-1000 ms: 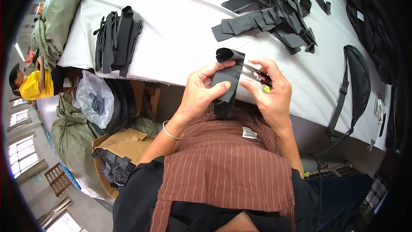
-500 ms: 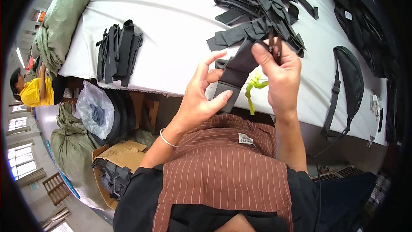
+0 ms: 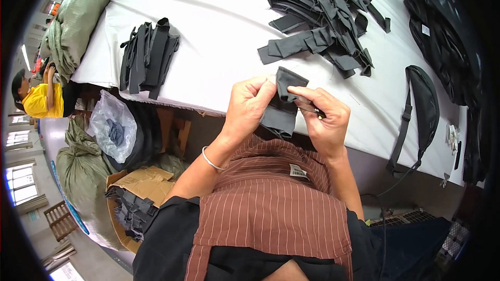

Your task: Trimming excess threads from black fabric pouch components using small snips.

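Note:
My left hand (image 3: 251, 105) pinches a dark grey fabric strip (image 3: 280, 119) between thumb and fingers, in front of my apron at the table's near edge. The strip's upper end is folded over and its lower end hangs down. My right hand (image 3: 325, 119) is closed, its fingertips on the folded part of the strip. Inside that hand lies a slim dark tool (image 3: 311, 108) like thread snips, mostly hidden by the fingers. Just beyond the hands, a loose pile of similar grey strips (image 3: 325, 8) covers part of the white table (image 3: 219, 31).
A neater bundle of strips (image 3: 148, 57) lies on the left. On the right are a black waist bag (image 3: 423, 106) and a heap of black bags (image 3: 437, 36). Below left stand a plastic-lined bin (image 3: 112, 130), a carton (image 3: 138, 182) and sacks (image 3: 86, 171). A person in yellow (image 3: 37, 99) is farther off.
The strip has been turned and folded at its upper end. My right hand has come lower, and my left hand has closed into a pinch. A yellow-green strip by the right hand is out of sight now.

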A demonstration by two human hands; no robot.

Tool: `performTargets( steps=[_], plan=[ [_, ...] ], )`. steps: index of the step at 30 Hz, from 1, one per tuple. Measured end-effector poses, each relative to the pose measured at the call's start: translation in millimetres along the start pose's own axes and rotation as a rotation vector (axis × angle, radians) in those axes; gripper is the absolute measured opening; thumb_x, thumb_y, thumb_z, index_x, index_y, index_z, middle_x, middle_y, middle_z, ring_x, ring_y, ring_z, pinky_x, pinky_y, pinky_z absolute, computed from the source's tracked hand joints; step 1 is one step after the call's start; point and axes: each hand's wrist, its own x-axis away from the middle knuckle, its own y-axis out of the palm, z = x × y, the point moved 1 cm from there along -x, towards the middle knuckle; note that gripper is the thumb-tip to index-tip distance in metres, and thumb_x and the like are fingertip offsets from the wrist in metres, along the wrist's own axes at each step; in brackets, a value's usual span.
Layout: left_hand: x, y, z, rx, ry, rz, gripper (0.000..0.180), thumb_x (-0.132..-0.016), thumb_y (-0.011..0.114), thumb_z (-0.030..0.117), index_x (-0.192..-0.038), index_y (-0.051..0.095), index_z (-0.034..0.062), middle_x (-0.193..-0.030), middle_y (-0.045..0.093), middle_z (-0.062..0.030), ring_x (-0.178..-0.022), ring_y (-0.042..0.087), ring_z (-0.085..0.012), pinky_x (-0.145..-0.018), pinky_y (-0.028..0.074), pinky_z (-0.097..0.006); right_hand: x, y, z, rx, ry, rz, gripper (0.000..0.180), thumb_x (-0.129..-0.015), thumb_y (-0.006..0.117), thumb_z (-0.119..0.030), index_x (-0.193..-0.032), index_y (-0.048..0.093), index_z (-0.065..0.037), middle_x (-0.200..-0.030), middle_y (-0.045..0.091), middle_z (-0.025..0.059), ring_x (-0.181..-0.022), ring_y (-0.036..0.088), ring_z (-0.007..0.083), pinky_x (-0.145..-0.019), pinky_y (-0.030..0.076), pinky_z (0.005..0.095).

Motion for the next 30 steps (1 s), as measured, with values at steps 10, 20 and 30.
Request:
performTargets(
  steps=[10,20,30],
  plan=[
    [3.6,0.5,10.3,0.018,-0.094,0.058,0.026,-0.093,0.063,0.018,-0.072,0.063,0.0033,-0.065,0.052,0.0090,-0.058,0.039,0.0010,-0.050,0.031,-0.019,0.1,-9.6,0.2,-0.097,0.065,-0.135,0.028,-0.073,0.069,0.006,-0.098,0.072,-0.007,-0.074,0.065,0.0064,-0.059,0.058,0.0163,-0.055,0.046,0.0245],
    [4.0,-1.7,10.4,-0.032,-0.084,0.099,0.031,-0.092,0.064,0.015,-0.064,0.059,0.0047,-0.063,0.050,0.0089,-0.058,0.037,0.0007,-0.049,0.029,-0.019,-4.9,-20.8,6.1,0.350,-0.225,0.065,0.020,-0.076,0.073,-0.011,-0.095,0.066,-0.012,-0.082,0.064,0.0013,-0.066,0.055,0.0192,-0.058,0.042,0.0306],
    [4.9,-0.9,11.8,-0.029,-0.091,0.111,0.029,-0.092,0.064,0.015,-0.065,0.061,0.0042,-0.063,0.054,0.0070,-0.057,0.041,0.0004,-0.049,0.032,-0.019,-5.8,-14.7,-7.4,0.266,-0.140,0.102,0.019,-0.078,0.071,-0.013,-0.096,0.066,-0.012,-0.079,0.063,0.0005,-0.066,0.055,0.0197,-0.059,0.041,0.0312]
  ],
)
